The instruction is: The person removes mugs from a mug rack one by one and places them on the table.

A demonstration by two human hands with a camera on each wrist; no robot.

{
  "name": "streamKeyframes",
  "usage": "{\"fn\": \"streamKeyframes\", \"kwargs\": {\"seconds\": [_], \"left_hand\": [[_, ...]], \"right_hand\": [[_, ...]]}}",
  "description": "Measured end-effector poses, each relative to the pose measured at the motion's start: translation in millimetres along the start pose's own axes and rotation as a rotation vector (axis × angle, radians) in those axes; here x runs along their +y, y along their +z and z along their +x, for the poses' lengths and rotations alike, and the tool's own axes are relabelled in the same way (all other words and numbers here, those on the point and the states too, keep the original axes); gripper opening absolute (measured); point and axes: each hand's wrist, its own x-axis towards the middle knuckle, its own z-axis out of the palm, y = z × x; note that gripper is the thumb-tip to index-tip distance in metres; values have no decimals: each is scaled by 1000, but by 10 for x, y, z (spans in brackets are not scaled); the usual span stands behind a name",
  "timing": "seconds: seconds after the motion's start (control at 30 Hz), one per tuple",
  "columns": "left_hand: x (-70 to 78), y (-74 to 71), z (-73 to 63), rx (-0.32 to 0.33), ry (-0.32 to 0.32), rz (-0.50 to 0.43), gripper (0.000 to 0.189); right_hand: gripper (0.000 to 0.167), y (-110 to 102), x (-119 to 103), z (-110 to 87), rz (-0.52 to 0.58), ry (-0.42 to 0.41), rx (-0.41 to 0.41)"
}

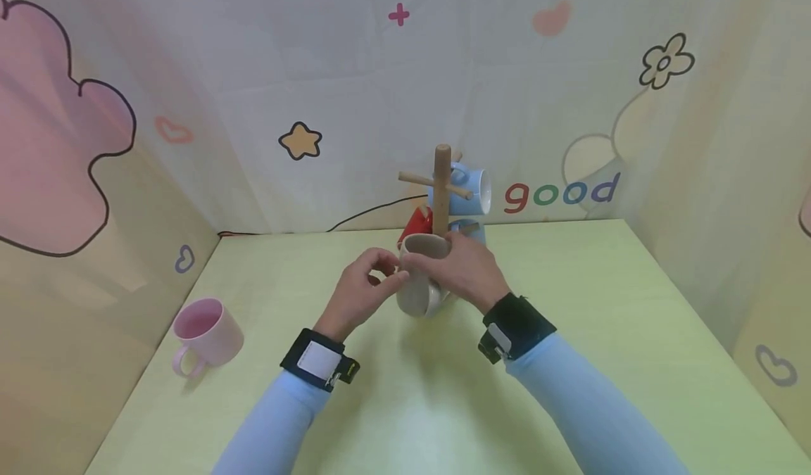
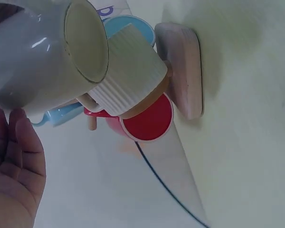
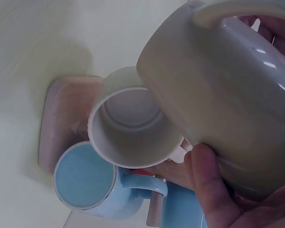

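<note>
My right hand (image 1: 467, 269) grips a glossy grey-beige mug (image 1: 415, 295) near its rim, thumb at the front. The mug's mouth faces up in the head view. Its curved handle shows at the top of the right wrist view. Beside the mug's left side, my left hand (image 1: 357, 288) has loosely bent fingers. Its fingertips (image 2: 19, 116) are at the mug's surface; whether they press on it I cannot tell. Just behind stands a wooden mug tree (image 1: 441, 193). A ribbed cream mug (image 2: 133, 66), a red mug (image 2: 149, 121) and two light-blue mugs (image 1: 472, 192) hang on it.
A pink mug (image 1: 212, 334) stands on the left of the pale green table (image 1: 602, 306), handle toward me. The mug tree's wooden base (image 2: 185, 71) rests near the back edge, before a printed curtain (image 1: 355, 53). A dark line (image 2: 166, 185) runs along the curtain.
</note>
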Motion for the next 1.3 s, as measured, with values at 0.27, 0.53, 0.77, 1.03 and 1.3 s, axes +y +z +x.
{"fn": "streamKeyframes", "kwargs": {"seconds": [0.27, 0.53, 0.77, 1.03, 1.3], "left_hand": [[95, 78, -75, -64, 135, 213, 20], [170, 141, -114, -93, 214, 350, 25], [225, 169, -117, -111, 240, 380, 24], [224, 208, -141, -136, 251, 424, 29], [219, 227, -152, -120, 275, 453, 32]], "right_hand": [[70, 46, -11, -13, 20, -5, 10], [71, 75, -7, -25, -1, 2, -5], [68, 81, -6, -20, -1, 13, -10], [73, 116, -11, -7, 8, 3, -9], [70, 143, -11, 5, 3, -8, 0]]}}
